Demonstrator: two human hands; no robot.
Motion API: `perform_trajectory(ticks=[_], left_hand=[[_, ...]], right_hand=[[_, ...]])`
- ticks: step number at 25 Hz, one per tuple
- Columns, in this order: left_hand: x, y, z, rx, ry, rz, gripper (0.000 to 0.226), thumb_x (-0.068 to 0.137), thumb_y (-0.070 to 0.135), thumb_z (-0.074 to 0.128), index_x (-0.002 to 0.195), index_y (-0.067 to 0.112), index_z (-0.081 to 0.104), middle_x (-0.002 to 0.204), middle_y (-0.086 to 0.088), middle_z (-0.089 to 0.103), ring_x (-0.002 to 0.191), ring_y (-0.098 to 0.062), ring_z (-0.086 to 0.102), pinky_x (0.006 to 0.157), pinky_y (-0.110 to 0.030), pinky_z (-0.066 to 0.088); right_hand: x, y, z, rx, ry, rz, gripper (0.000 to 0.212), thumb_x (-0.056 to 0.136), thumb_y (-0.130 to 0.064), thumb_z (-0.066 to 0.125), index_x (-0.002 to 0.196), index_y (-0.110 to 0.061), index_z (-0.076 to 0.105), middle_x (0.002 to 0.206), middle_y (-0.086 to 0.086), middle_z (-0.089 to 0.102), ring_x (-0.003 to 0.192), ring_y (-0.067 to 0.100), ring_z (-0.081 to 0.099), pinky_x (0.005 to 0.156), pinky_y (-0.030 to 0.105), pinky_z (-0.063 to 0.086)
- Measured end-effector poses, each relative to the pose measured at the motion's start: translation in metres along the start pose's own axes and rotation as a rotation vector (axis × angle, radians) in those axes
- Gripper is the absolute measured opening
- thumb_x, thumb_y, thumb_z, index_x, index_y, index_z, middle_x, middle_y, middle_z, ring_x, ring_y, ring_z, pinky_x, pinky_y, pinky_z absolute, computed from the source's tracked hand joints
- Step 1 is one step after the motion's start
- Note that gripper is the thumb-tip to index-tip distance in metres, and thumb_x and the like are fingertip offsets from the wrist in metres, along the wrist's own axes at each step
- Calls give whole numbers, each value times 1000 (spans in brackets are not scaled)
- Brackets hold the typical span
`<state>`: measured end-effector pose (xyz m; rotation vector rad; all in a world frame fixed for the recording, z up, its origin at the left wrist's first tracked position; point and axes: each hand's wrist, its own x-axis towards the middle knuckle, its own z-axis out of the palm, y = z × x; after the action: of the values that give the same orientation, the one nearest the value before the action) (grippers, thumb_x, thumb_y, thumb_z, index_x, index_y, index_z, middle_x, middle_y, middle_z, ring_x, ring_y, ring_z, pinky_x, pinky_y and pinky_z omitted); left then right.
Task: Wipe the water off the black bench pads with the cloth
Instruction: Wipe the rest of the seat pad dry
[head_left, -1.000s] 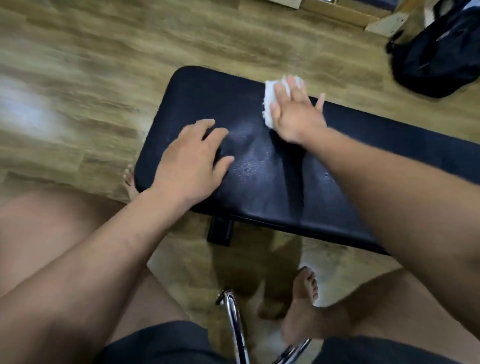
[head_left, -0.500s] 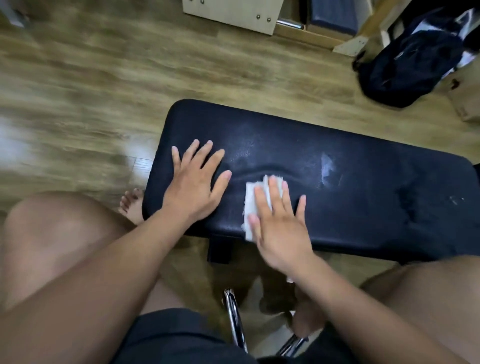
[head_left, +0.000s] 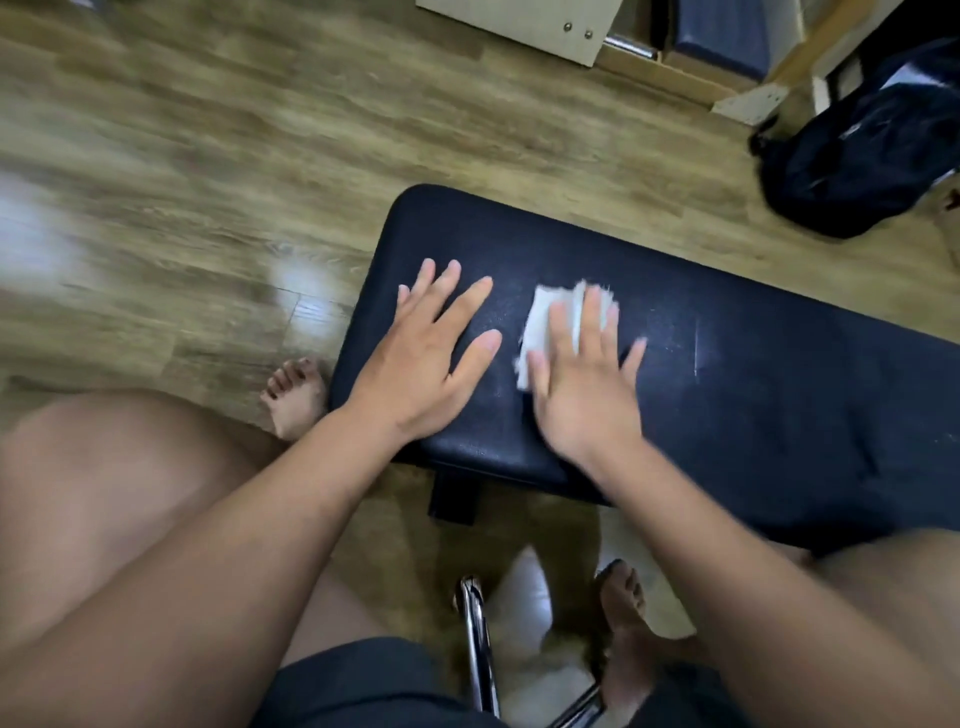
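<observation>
- The step in hand is the wiping itself: the right hand (head_left: 582, 384) lies flat, fingers spread, on a small white folded cloth (head_left: 550, 327), pressing it down onto the long black padded vinyl counter (head_left: 753, 405).
- That grip is not a pinch or a fist; the palm and open fingers simply pin the cloth to the pad, and the cloth's far and left edges show beyond the fingertips.
- The cloth sits toward the left end of the pad, about midway between its near and far edges, just beside the left hand (head_left: 431, 358).
- The left hand's grip is open too, holding nothing; it rests palm-down on the pad's left end, which I judge is bracing the counter.
- The right hand and cloth are blurred, which suggests a stroke under way, though its direction cannot be read from this view.
- Faint pale streaks and a thin bright line (head_left: 696, 348) show on the pad to the right of the cloth; these look like remaining water, though it is hard to be sure.
- The pad surface near the two hands shows a fine speckled sheen, so I judge the job is only partly done.
- The next move calls for sliding the cloth rightward along the pad with steady downward pressure, covering the streaked stretch in overlapping passes.
- The left hand would likely need to lift clear so the area under it can be wiped.
- A dark backpack (head_left: 857, 156) lies on the wooden plank floor (head_left: 208, 182) beyond the counter, well apart from the work.
</observation>
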<state>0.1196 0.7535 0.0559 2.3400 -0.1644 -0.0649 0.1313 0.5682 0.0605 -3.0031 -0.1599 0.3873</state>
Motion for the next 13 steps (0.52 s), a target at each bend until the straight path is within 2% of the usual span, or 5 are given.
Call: perform_trajectory(ticks=[2, 4, 7, 10, 13], left_hand=[[7, 3, -7, 41, -4, -45, 71, 89, 62, 17, 151, 29, 30, 163, -5, 14, 151, -22, -5, 120, -49, -6], [11, 6, -15, 53, 16, -100, 68, 92, 60, 18, 152, 30, 26, 163, -5, 11, 151, -23, -6, 119, -53, -7], [9, 4, -24, 11, 14, -125, 64, 93, 54, 19, 152, 31, 23, 164, -6, 7, 151, -24, -8, 120, -52, -6], [-1, -6, -29, -7, -20, -166, 63, 93, 51, 17, 153, 33, 20, 164, -5, 4, 150, -23, -9, 120, -49, -6], [-9, -17, -37, -48, -6, -249, 65, 92, 52, 17, 154, 34, 14, 164, -5, 3, 150, -23, -8, 121, -48, -7]], right_hand=[[-76, -15, 18, -55, 3, -97, 61, 100, -44, 19, 155, -20, 6, 161, 11, -12, 148, 34, -8, 113, 61, 2], [-95, -29, 25, -75, -24, -97, 63, 99, -44, 21, 155, -18, 7, 161, 14, -9, 148, 36, -8, 113, 63, 3], [-32, -44, 12, -106, -31, -124, 63, 100, -45, 13, 154, -18, 0, 160, 14, -15, 146, 36, -15, 114, 64, -3], [72, -72, -6, -97, -23, -112, 64, 100, -47, 15, 153, -18, -6, 160, 12, -20, 146, 35, -19, 113, 64, -6], [145, -102, -29, -72, -130, -21, 66, 99, -49, 15, 154, -18, -2, 160, 12, -18, 146, 36, -19, 112, 64, -8]])
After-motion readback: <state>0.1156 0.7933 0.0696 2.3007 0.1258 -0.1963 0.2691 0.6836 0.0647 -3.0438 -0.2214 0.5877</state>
